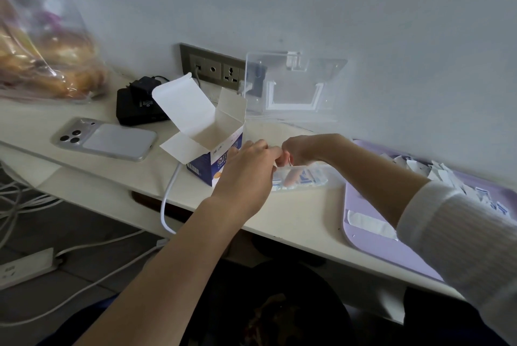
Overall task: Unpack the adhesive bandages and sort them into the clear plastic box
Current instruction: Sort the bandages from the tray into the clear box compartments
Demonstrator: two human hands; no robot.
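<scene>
1. Here we are at the pale surface (279, 211). Its front edge runs slantwise across the view, and there is bare room on it between the hands and that edge.
2. The left hand (246, 175) and the right hand (302, 150) meet fingertip to fingertip. Both have curled fingers, pinching a small white strip (277, 162) between them; most of it is hidden, so I can't tell what it is.
3. Right beneath them is the clear box (333, 169), low and see-through. Its hinged lid (296, 80) is thrown back against the wall.
4. Inside lie the bandages (307, 179), flat white-and-blue packets lying down.
5. Just to the left, touching the left hand, stands the cardboard carton (212, 133). It is blue and white, with its top flaps wide open and a plain white inside.
6. Over on the right is a smooth lilac tray (391, 247) with rounded corners, close to the front edge. It holds a heap of torn paper wrappers (436, 172) at the back and one pale liner (369, 222) nearer the front.
7. On the left side, a silver phone (106, 140) lies face down, with a black adapter (140, 105) behind it. A crinkly plastic bag (42, 52) sits in the far corner.
8. A white cable (167, 200) drops over the front edge beside the carton.
</scene>
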